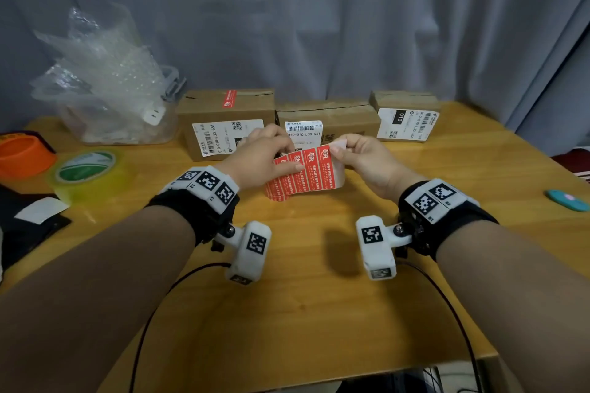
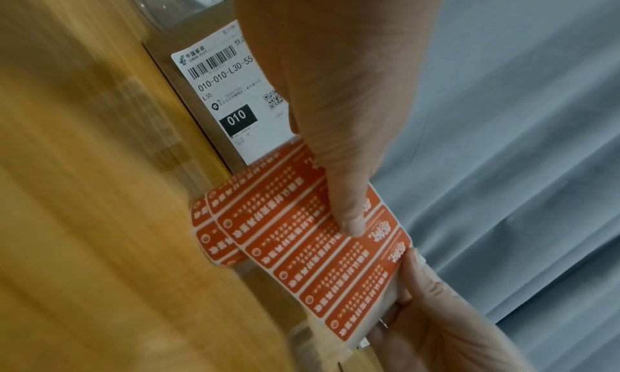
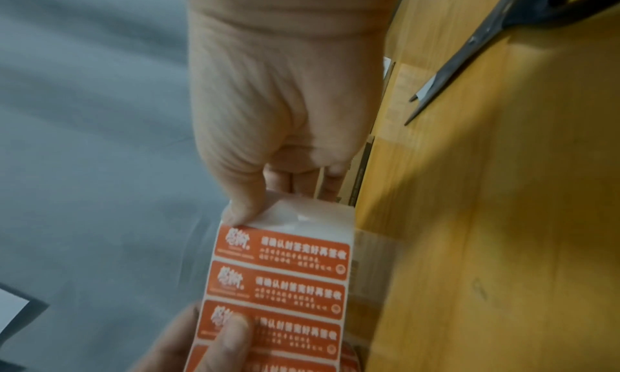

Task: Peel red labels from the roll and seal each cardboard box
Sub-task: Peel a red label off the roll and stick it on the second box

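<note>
A strip of red labels [image 1: 303,174] on white backing unrolls from a small roll [image 2: 214,242] and is held up over the table's middle. My left hand [image 1: 265,156] pinches the strip, thumb pressed on a label [image 2: 349,218]. My right hand [image 1: 364,156] pinches the bare white backing end [image 3: 285,213] at the strip's right. Three cardboard boxes stand behind: the left box [image 1: 223,115] carries a red label across its top seam, the middle box [image 1: 332,120] and the right box [image 1: 405,112] show bare seams.
A clear tub of bubble wrap [image 1: 108,96] stands back left. Near it lie a tape roll [image 1: 86,169], an orange bowl [image 1: 25,155] and a black mat [image 1: 28,226]. A teal object [image 1: 566,199] lies at the right edge. Scissors [image 3: 469,51] lie on the wooden table [image 1: 319,313].
</note>
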`<state>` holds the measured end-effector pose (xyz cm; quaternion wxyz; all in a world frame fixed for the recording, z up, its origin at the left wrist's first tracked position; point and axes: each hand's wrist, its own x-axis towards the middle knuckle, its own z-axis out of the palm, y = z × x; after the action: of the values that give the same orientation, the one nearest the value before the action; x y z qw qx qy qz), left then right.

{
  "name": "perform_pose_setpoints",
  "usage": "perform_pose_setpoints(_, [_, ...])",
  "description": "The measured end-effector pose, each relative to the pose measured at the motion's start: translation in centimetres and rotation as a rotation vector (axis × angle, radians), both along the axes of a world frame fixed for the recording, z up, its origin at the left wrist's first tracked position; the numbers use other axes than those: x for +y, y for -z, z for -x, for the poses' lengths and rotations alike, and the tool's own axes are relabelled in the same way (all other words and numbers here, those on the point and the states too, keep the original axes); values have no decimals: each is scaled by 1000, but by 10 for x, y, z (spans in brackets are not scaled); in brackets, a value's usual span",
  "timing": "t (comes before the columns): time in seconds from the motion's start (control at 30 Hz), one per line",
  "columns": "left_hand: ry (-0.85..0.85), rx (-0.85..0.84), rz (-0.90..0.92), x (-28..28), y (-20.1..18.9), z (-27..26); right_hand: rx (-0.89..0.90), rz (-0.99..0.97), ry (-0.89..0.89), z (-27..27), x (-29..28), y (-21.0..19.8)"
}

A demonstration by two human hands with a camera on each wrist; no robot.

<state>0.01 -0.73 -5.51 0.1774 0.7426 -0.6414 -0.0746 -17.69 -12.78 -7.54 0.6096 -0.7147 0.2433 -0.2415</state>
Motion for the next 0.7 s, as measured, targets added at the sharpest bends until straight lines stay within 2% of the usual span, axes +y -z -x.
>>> perform_pose_setpoints(0.1, [57,67,-93,-2,-1,2,-12,3,72,-5,3,3])
perform_pose_setpoints(0.27, [14,-233,-77,-7,-5,4,-23,47,163,-6,3,9])
perform_pose_setpoints(0.47, [-59,-321,-110,-16,-7,5,-61,18,171,0,6,5])
perform_pose_setpoints(0.53, [-36,-220,-46,-17,-11,10,-85,16,158,1,6,2])
perform_pose_setpoints(0.7, [59,210,108,-16,-24,27,-172,-13,157,2,4,-5])
